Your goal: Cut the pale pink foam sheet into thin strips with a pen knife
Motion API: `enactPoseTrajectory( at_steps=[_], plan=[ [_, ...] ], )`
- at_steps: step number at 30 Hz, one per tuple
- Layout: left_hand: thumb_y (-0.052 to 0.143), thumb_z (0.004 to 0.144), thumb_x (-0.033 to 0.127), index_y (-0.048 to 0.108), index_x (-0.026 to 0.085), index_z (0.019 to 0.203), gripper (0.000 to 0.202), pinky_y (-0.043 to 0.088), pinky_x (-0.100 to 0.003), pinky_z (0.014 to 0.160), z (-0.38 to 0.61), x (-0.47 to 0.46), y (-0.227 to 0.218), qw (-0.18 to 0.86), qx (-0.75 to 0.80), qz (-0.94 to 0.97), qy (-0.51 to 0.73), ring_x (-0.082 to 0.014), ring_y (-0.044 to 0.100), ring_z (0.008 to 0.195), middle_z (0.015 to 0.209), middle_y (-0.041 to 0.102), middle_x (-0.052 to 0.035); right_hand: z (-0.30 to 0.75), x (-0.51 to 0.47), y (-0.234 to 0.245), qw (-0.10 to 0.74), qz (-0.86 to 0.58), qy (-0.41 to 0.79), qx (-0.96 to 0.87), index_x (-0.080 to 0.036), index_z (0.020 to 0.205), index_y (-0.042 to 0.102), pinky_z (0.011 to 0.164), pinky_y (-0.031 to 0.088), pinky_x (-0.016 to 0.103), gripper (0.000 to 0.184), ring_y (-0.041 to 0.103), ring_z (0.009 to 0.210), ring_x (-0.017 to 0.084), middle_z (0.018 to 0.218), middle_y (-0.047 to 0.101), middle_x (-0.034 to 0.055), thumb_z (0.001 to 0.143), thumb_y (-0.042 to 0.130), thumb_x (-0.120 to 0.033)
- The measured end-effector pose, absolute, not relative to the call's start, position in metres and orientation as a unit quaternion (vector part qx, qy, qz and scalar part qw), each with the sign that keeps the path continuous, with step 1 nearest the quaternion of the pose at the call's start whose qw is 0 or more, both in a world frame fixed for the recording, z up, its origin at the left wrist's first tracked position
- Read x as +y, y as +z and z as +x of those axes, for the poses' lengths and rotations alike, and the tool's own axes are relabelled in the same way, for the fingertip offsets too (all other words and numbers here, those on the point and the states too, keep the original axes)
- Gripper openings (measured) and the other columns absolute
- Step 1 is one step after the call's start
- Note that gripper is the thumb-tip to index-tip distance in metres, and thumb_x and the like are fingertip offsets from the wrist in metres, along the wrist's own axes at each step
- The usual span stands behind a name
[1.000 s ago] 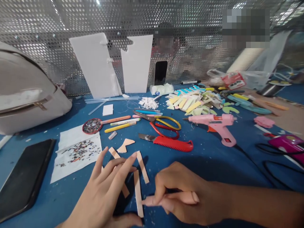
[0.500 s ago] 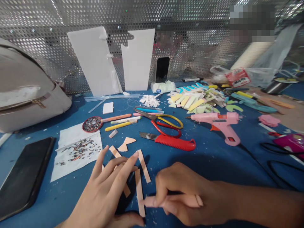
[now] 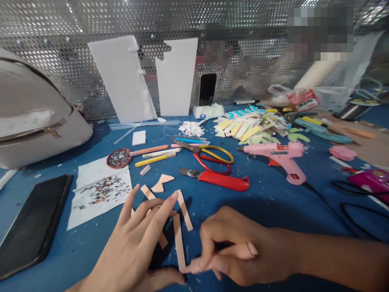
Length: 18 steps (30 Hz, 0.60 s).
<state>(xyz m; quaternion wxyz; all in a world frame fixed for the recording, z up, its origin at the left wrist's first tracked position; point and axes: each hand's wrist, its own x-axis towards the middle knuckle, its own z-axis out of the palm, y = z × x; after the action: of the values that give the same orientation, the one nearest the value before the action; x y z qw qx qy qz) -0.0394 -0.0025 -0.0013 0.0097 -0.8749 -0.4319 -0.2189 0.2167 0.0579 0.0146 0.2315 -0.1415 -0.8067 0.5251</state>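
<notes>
My right hand (image 3: 235, 247) is closed around a peach-coloured marker (image 3: 243, 250). Its tip touches the lower end of a peach strip (image 3: 179, 245), perhaps foam or card, on the blue table. My left hand (image 3: 136, 239) lies spread over the strips, with fingertips on or beside them and the thumb by that strip's lower end. A second strip (image 3: 184, 211) is right of the index fingertip; another strip (image 3: 148, 192) pokes out above the fingers, and part of one shows beneath the palm side. Just beyond lies a notched peach cutout (image 3: 163, 183).
Beyond my hands are a red-handled knife (image 3: 223, 181), scissors (image 3: 215, 156), several markers (image 3: 156, 159) and a pink glue gun (image 3: 282, 156). At left are a phone (image 3: 33, 223), a paper with glitter (image 3: 79, 215) and a bag (image 3: 39, 113). White boards (image 3: 117, 77) stand behind, near paper scraps (image 3: 246, 125).
My right hand has drawn the marker tip slightly down along the strip to its near end. My left hand stays nearly in place.
</notes>
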Motion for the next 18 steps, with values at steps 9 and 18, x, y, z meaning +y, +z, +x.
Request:
enactPoseTrajectory(
  at_steps=[9, 18],
  plan=[
    [0.044, 0.095, 0.08, 0.021, 0.011, 0.161, 0.098, 0.0, -0.05, 0.13, -0.039, -0.004, -0.001, -0.003, -0.429, -0.875, -0.226, -0.0257, 0.058, 0.129, 0.122, 0.074, -0.0067, 0.218, 0.058, 0.021, 0.204, -0.171, 0.528, -0.806, -0.016, 0.09, 0.067, 0.059, 0.046, 0.021, 0.017, 0.063, 0.061, 0.013, 0.073, 0.07, 0.0015, 0.095, 0.056, -0.027],
    [0.044, 0.094, 0.082, 0.02, 0.01, 0.161, 0.101, 0.0, -0.05, 0.13, -0.039, -0.004, 0.0, 0.006, -0.434, -0.876, -0.212, -0.0256, 0.059, 0.129, 0.119, 0.074, -0.0063, 0.218, 0.059, 0.026, 0.194, -0.169, 0.552, -0.793, -0.016, 0.084, 0.064, 0.059, 0.046, 0.021, 0.022, 0.063, 0.061, 0.013, 0.07, 0.067, 0.0014, 0.097, 0.055, -0.031]
  ],
)
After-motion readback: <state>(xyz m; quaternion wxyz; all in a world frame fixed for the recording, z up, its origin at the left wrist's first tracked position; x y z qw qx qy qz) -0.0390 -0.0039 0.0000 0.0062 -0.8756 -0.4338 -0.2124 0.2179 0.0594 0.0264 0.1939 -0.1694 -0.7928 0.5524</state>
